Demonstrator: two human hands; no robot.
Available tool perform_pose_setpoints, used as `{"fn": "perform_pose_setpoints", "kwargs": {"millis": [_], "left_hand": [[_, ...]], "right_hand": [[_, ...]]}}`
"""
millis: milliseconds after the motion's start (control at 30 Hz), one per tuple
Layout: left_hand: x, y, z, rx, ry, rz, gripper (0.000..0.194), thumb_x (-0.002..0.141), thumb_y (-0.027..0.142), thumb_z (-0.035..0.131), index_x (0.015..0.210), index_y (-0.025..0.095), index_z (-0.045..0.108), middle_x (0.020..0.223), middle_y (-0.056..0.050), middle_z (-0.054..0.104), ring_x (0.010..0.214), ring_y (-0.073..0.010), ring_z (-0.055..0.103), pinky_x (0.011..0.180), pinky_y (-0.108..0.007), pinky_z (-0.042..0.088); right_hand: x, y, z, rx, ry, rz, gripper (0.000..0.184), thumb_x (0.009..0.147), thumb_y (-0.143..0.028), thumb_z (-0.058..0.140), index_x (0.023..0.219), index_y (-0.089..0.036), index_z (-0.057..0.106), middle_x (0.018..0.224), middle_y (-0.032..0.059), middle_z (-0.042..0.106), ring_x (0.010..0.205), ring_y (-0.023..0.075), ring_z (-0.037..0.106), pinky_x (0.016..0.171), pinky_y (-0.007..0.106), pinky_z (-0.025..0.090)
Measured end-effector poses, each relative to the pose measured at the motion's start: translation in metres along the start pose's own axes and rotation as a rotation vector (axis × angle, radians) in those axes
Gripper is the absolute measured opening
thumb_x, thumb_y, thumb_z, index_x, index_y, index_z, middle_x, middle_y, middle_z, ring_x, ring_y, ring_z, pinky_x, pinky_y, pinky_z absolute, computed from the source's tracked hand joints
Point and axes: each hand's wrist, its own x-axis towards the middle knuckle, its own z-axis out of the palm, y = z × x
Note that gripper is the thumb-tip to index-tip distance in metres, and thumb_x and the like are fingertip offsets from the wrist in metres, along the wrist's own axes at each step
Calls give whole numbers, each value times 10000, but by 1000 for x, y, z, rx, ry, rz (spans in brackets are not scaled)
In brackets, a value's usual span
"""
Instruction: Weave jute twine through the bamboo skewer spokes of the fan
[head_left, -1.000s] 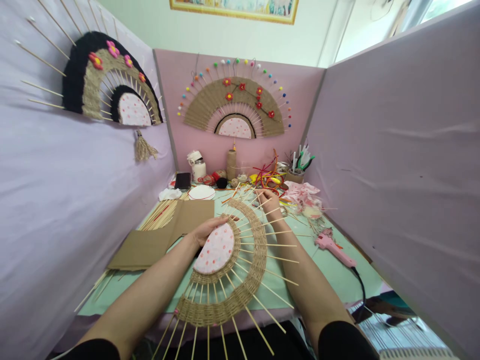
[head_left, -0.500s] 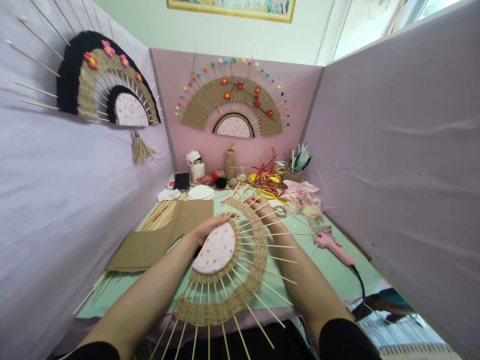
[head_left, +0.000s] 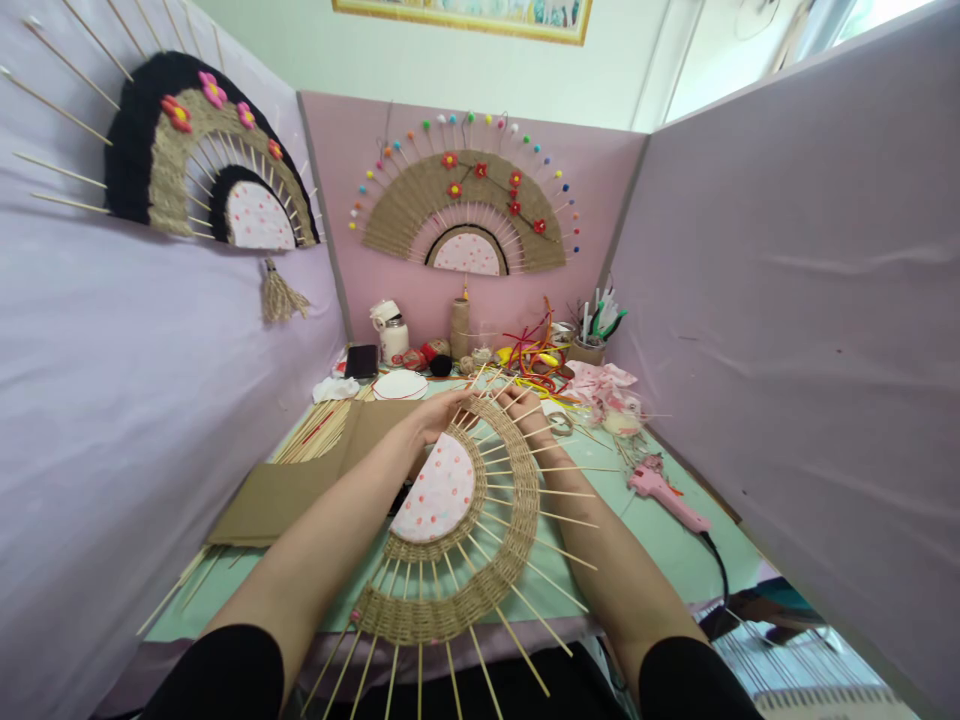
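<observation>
A half-round woven fan [head_left: 529,490] of tan twine on thin wooden sticks leans over the table's front edge. Its flat core is a white half-disc [head_left: 442,490] with pinkish-red dots. My left hand [head_left: 441,415] is closed on the fan's upper end, where the outer woven band stops; its fingertips are partly hidden. Just right of it, my right hand [head_left: 523,410] is behind the upper sticks, fingers pinched together close to the band. Whatever lies in that pinch is too small to make out.
Brown cardboard [head_left: 300,490] and a bundle of sticks [head_left: 319,425] lie left. A pink glue gun [head_left: 667,497] with a black cord rests right. At the back stand a white bottle [head_left: 394,340], a twine spool [head_left: 460,330] and tangled coloured strips [head_left: 536,350]. Finished fans [head_left: 397,205] hang on the partitions.
My left hand has moved up from beside the dotted half-disc to the band's end. My right hand has come left and closer to the band. The fan has shifted slightly.
</observation>
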Motion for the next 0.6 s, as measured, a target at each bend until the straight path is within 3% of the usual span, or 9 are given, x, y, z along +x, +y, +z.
{"fn": "perform_pose_setpoints", "kwargs": {"millis": [133, 367, 467, 600], "left_hand": [[12, -2, 4, -4, -55, 10, 156, 721, 158, 653, 875, 140, 633, 671, -11, 638, 522, -83, 562, 498, -183, 399], [16, -6, -5, -62, -194, 31, 279, 708, 117, 659, 983, 128, 612, 786, -40, 668, 602, -98, 607, 535, -188, 426], [17, -7, -12, -108, -205, 45, 247, 723, 111, 640, 968, 131, 611, 796, -38, 675, 641, -106, 627, 591, -204, 452], [13, -7, -16, -149, -192, 30, 233, 747, 116, 622, 979, 129, 613, 842, -45, 687, 682, -105, 638, 609, -201, 453]], "right_hand": [[2, 5, -1, 8, -4, -31, 291, 673, -437, 613, 690, -147, 625, 638, 24, 632, 585, 141, 501, 581, 281, 402], [16, 13, -3, -67, 28, -115, 292, 663, -446, 602, 657, -154, 617, 611, 15, 618, 582, 145, 504, 587, 285, 397], [27, 12, -8, -108, 12, -156, 258, 652, -418, 606, 647, -160, 617, 589, 6, 598, 583, 148, 494, 596, 286, 399], [43, 9, -17, -184, 19, -263, 214, 681, -364, 585, 732, -167, 653, 750, 45, 650, 701, 181, 544, 680, 308, 417]]}}
